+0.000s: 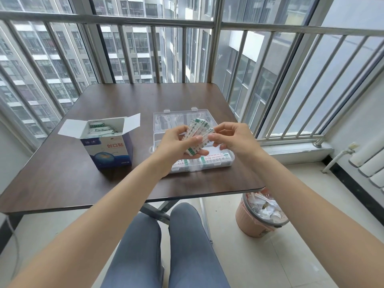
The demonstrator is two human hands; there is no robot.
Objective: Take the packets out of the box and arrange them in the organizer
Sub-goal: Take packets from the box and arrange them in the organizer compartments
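Observation:
A blue and white cardboard box (108, 148) stands open on the left of the table, with more white-and-green packets (99, 129) inside. A clear plastic organizer (227, 157) lies open to its right, and several packets (216, 157) lie in its near compartments. My left hand (176, 142) grips a fanned bunch of packets (198, 132) above the organizer. My right hand (230, 136) pinches the right edge of that bunch with thumb and forefinger.
The dark wooden table (62, 173) stands against a metal window railing (216, 48). A pink waste bin (259, 215) full of rubbish stands on the floor at the table's right front corner. A white radiator (372, 163) is on the right wall.

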